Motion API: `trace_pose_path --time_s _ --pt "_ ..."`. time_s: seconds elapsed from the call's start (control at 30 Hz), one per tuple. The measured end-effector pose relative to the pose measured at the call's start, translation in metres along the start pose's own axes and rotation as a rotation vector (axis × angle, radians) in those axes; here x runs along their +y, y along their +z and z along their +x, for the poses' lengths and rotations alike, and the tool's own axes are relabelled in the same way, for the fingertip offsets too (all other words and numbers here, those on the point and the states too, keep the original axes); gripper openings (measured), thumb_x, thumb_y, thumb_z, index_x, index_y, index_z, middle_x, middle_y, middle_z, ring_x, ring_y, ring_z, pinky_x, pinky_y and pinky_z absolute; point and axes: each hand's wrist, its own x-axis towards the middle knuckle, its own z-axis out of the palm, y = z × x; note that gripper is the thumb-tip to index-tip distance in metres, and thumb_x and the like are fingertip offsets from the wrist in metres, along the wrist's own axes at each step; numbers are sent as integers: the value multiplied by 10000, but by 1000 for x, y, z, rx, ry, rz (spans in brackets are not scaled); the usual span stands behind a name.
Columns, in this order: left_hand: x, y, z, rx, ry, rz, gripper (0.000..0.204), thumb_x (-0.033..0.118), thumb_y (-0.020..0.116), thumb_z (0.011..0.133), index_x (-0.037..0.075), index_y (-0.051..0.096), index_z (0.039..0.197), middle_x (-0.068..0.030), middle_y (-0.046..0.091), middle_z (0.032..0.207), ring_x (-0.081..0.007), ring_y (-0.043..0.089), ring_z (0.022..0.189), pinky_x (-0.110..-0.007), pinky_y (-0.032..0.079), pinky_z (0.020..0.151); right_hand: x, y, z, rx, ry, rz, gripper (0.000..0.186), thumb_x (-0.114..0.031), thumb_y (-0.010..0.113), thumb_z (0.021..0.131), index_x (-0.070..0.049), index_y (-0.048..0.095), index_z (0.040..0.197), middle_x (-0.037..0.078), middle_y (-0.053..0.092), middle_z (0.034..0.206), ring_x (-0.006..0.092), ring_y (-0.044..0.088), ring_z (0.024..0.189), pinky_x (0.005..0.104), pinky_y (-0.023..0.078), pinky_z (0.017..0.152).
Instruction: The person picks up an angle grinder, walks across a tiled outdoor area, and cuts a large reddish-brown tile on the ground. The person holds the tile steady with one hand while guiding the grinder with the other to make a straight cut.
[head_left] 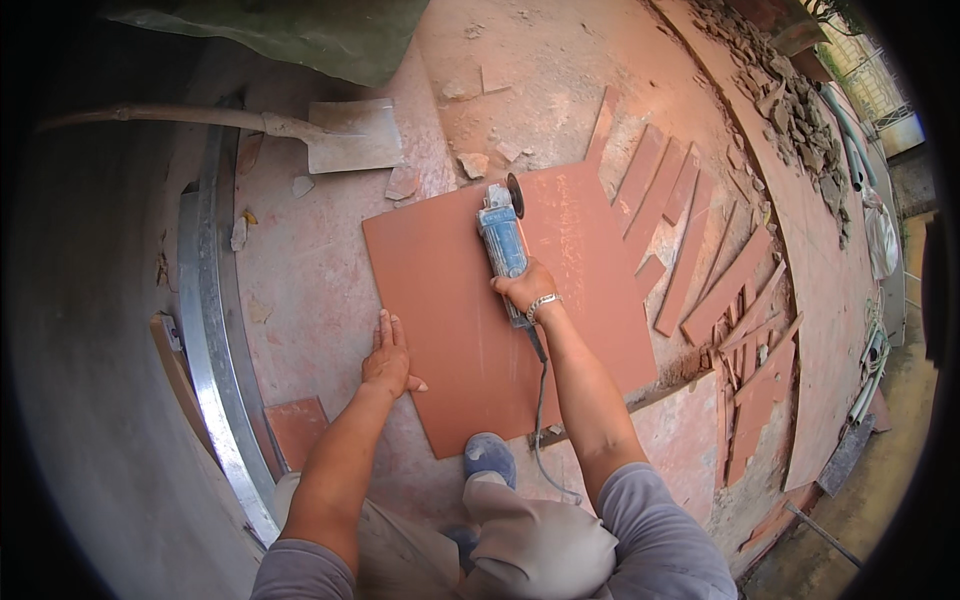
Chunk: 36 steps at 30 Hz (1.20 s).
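A large reddish-brown tile (440, 330) lies flat on the dusty floor in front of me. My right hand (527, 287) is wrapped round the body of a blue angle grinder (503, 240). The grinder's dark disc (515, 196) stands edge-on at the tile's far edge; whether it touches the tile I cannot tell. From the grinder's near end a cord (543, 400) runs back toward me. Flat on the tile's left edge rests my left hand (390, 360), its fingers stretched out. My shoe (489, 458) presses at the tile's near edge.
Several cut tile strips (690, 250) are strewn at the right. A shovel (352, 137) lies at the far left, near broken tile pieces (473, 165). Metal profiles (215, 330) run along the left wall. Rubble (800, 110) is heaped at the far right, with hoses (872, 375) nearby.
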Motion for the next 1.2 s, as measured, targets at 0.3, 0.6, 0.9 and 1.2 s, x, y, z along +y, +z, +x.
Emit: trace_pose_path --time_s 0.3,0.6,0.9,1.2 --pt "-3 4 1 12 -9 -19 1497 413 984 611 39 -25 1651 -179 -97 1733 -324 166 1593 -400 450 1178 -3 -4 0 -107 76 29 754 -368 817 690 96 614 1248 302 716 1151 395 710 1092 421 550 961" --pt "-1 4 0 23 -2 6 1497 427 984 608 33 -16 1650 -179 -93 1733 -333 196 1585 -413 469 1164 2 0 5 -35 50 -8 613 -350 823 673 61 674 1103 197 761 917 301 750 871 382 579 820" --pt "-3 7 1 48 3 4 1482 421 986 611 39 1 1651 -169 -75 1736 -341 212 1578 -415 480 1156 5 3 8 -23 39 3 610 -337 838 680 60 675 1114 186 760 909 293 748 849 377 581 801" --pt "-3 4 -1 40 15 -2 1516 428 995 586 -1 -8 1638 -221 -51 1725 -369 200 1577 -403 425 1198 14 6 11 -40 26 3 563 -315 833 692 48 683 1095 163 757 872 266 740 786 366 580 756"
